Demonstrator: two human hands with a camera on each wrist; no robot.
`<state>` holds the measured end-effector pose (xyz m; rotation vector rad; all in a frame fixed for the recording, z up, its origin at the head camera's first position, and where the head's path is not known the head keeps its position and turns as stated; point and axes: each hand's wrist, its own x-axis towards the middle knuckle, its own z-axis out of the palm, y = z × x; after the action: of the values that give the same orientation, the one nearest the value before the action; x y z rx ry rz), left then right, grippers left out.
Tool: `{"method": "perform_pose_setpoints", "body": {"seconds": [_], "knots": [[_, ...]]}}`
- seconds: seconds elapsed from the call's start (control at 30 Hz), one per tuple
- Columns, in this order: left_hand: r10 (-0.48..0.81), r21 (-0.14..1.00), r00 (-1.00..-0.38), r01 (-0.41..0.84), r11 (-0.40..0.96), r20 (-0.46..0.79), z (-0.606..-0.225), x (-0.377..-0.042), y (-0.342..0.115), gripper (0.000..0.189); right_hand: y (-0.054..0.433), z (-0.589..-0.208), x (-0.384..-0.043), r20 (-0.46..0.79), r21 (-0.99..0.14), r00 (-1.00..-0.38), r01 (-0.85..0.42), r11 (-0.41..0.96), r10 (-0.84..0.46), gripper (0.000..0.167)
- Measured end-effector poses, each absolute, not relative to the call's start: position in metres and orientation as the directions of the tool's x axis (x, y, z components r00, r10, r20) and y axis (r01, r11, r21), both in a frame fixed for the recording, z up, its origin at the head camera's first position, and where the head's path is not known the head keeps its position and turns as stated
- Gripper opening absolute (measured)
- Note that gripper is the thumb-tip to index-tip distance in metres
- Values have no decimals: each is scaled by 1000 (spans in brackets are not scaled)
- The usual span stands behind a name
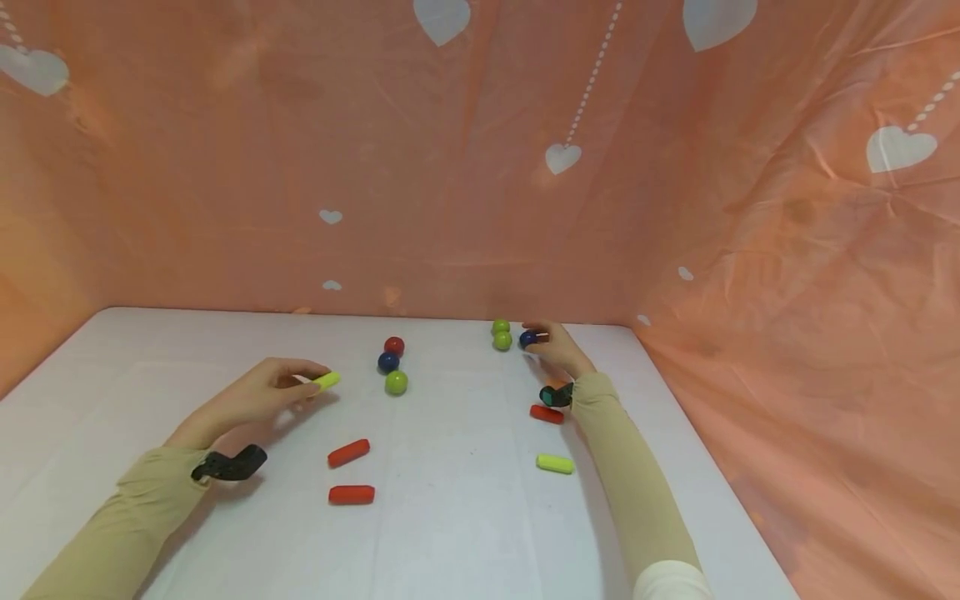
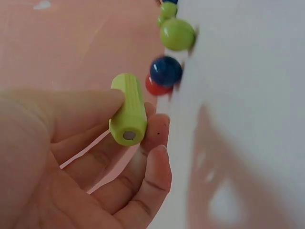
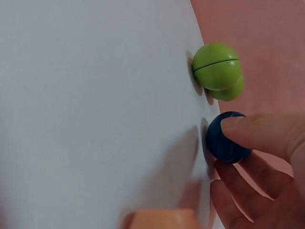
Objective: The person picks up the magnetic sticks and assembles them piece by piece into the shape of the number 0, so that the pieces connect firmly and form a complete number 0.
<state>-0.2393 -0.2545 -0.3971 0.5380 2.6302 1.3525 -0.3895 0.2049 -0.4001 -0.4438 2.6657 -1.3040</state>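
Observation:
My left hand (image 1: 258, 398) pinches a yellow-green magnetic stick (image 2: 128, 107) between thumb and fingers, over the left part of the table. Its near end shows a small grey metal disc in the left wrist view. At the far right, my right hand (image 1: 560, 352) grips a blue ball (image 3: 226, 138) with the thumb on top and fingers beneath, close to the tabletop. Beside that ball sit two green balls (image 3: 217, 67), one partly behind the other. Right of my left hand, a red ball (image 1: 393, 345), a blue ball (image 1: 388, 362) and a green ball (image 1: 397, 382) stand in a short row.
Two red sticks (image 1: 348, 452) lie in front of the left hand on the white table (image 1: 450, 533). Another red stick (image 1: 547, 414) and a yellow-green stick (image 1: 555, 464) lie beside the right forearm. An orange piece (image 3: 164, 220) shows near the right wrist. Orange cloth (image 1: 480, 208) hangs behind.

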Motion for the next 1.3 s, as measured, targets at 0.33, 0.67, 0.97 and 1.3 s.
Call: {"method": "perform_pose_setpoints", "body": {"seconds": [0.33, 0.67, 0.97, 1.3], "knots": [[421, 864, -904, 271, 425, 77, -384, -244, -221, 37, 211, -401, -389, 26, -770, -963, -190, 609, -268, 39], [416, 884, -901, 289, 367, 122, -380, -252, -179, 32, 217, -388, -378, 142, -814, -945, -281, 508, -295, 46], [372, 936, -922, 220, 274, 107, -390, -264, -140, 26, 199, -385, -352, 131, -867, -920, -287, 408, -368, 43], [317, 929, -943, 198, 311, 95, -397, -279, -100, 24, 176, -398, -329, 12, -881, -895, -220, 418, -446, 47]]}}
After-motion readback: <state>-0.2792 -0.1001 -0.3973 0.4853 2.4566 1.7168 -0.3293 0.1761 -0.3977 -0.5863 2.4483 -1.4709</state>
